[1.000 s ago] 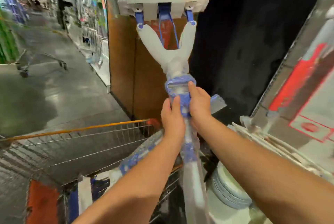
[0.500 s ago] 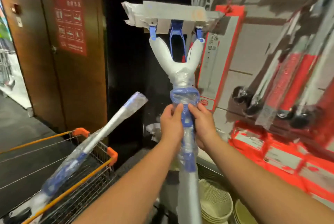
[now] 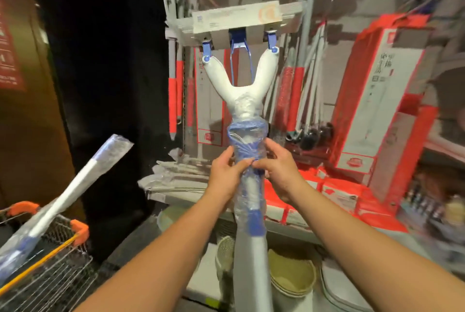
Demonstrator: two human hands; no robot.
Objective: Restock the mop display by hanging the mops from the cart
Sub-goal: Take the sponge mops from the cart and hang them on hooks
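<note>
I hold a plastic-wrapped white and blue mop [image 3: 241, 92] upright in front of me, its flat head at the top near the display wall. My left hand [image 3: 226, 173] and my right hand [image 3: 275, 168] both grip its wrapped shaft just below the blue collar. A second wrapped mop [image 3: 63, 201] leans out of the wire cart [image 3: 57, 269] with orange corners at the lower left. Red and white mops [image 3: 173, 95] hang on the display behind.
Tall red and white boxes [image 3: 377, 100] stand on the shelf at right, with flat red packs [image 3: 334, 191] below them. Woven baskets [image 3: 292, 276] and stacked basins sit on the bottom shelf. A dark gap and a brown door lie to the left.
My view has swung right from the aisle and cart to the mop display. The mop stayed upright in both hands, now closer to the wall; my right hand has shifted on the shaft.
</note>
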